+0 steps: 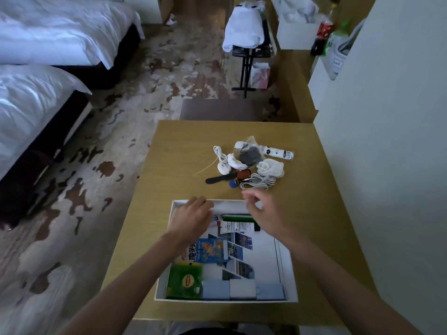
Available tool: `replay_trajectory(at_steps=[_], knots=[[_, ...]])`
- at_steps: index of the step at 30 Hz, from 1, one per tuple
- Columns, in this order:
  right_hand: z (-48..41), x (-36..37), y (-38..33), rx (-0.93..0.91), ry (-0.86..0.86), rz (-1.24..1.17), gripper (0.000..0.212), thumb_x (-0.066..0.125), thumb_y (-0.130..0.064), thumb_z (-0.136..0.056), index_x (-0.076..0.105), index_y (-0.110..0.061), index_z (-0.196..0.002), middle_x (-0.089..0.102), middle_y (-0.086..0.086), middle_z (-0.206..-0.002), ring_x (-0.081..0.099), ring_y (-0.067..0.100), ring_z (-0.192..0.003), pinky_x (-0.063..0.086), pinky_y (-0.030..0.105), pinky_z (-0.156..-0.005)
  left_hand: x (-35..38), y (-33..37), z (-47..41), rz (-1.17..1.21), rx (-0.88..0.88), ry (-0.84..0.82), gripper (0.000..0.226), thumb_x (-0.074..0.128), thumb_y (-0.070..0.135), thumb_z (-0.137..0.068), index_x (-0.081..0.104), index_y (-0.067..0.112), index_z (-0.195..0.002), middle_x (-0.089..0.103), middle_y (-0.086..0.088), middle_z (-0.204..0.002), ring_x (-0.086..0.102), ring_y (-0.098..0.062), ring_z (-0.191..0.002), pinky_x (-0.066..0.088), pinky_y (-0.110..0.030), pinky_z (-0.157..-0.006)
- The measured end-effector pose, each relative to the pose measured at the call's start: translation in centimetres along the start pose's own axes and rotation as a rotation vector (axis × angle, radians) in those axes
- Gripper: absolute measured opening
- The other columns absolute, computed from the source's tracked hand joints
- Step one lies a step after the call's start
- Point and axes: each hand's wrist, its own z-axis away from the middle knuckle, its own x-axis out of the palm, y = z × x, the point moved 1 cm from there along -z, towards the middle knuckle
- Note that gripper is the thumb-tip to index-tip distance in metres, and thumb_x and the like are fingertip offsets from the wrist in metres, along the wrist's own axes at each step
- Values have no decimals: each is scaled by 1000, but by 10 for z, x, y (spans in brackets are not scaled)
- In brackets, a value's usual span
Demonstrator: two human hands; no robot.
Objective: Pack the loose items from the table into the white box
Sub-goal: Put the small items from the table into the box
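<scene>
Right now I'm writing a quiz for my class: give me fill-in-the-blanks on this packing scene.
1. The tea packet lies in the box's near-____ corner.
2. The pen in the box is ____.
3. The tube on the table is mostly ____.
Missing words: left; green; white.

One white box; at its twelve o'clock one white cable, one grey cable, perhaps nine items altogether.
</scene>
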Motion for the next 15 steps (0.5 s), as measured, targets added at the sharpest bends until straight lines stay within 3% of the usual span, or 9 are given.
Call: replay_trajectory(at_steps=[3, 6, 10, 13, 15], knots=[[-26, -15, 10, 39, 32, 10, 21, 59, -18, -91, 67, -24, -108, 67, -14, -99, 61, -2, -92, 53, 22, -79, -20, -2, -19, 74, -11, 157, 14, 51, 18, -91, 61, 17, -100, 66, 2, -95, 61, -14, -82, 50, -26, -52], [-55, -21, 23, 130, -9, 139, 24, 61, -15, -90, 68, -19, -112, 70, -5, -107, 62, 5, -93, 52, 26, -81, -25, -8, -43, 135, -80, 152, 16, 49, 20, -92, 61, 18, -102, 66, 4, -99, 60, -14, -89, 47, -27, -53], [-95, -16, 39, 220, -163, 370, 30, 59, -12, -89, 66, -12, -118, 68, 5, -117, 62, 19, -106, 51, 32, -85, -4, -29, -81, 150, -167, -100, 26, 46, 26, -91, 55, 20, -115, 59, 1, -115, 53, -18, -108, 46, -33, -69], [-119, -2, 49, 293, -247, 508, 28, 62, -14, -87, 66, -12, -114, 69, 9, -110, 64, 26, -100, 54, 40, -81, 18, -47, -109, 123, -211, -325, 34, 45, 27, -90, 50, 20, -123, 54, -3, -123, 50, -23, -116, 49, -42, -82], [-134, 9, 56, 320, -247, 535, 29, 65, -17, -85, 65, -15, -115, 68, 9, -106, 64, 25, -94, 54, 39, -76, 36, -55, -127, 103, -209, -384, 34, 47, 26, -90, 50, 18, -123, 53, -5, -123, 51, -26, -115, 48, -42, -85]])
